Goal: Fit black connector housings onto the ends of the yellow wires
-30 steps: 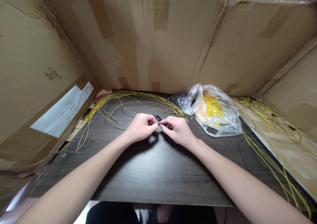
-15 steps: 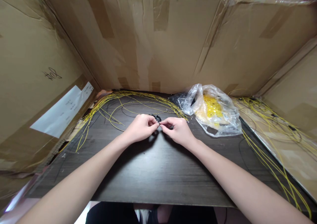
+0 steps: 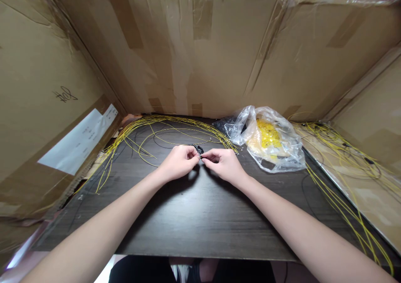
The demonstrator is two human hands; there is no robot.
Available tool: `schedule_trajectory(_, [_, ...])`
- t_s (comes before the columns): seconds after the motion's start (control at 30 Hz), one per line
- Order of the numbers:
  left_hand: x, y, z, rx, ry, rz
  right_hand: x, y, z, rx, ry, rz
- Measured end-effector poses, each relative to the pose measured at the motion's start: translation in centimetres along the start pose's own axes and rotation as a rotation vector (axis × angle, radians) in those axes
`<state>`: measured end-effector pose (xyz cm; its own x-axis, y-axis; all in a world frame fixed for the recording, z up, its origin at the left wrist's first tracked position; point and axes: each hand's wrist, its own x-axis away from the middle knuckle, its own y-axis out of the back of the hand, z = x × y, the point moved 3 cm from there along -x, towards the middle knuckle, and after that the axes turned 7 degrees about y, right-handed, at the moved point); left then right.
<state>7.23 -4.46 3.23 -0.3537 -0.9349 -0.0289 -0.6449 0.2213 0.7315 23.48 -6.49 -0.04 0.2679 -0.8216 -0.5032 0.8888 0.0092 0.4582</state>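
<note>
Little has moved: the left hand (image 3: 178, 163) and right hand (image 3: 224, 164) still pinch a small black part (image 3: 198, 149) (too small to make out) together above the table (image 3: 200, 220), yellow wires (image 3: 163, 118) just behind.

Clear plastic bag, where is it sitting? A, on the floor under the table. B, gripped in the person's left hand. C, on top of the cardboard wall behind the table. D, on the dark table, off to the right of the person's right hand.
D. The clear plastic bag lies on the dark wood-grain table, beyond and to the right of the right hand, without touching it.
</note>
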Motion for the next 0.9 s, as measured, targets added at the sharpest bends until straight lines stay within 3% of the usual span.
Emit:
schedule_trajectory(0.33, [0.10, -0.19, -0.13, 0.001, -0.018, 0.039, 0.12, -0.14, -0.19, -0.049, -0.051, -0.032])
schedule_trajectory(0.9, [0.09, -0.27, -0.12, -0.032, -0.064, -0.017, 0.16, -0.11, -0.09, -0.041, -0.049, -0.041])
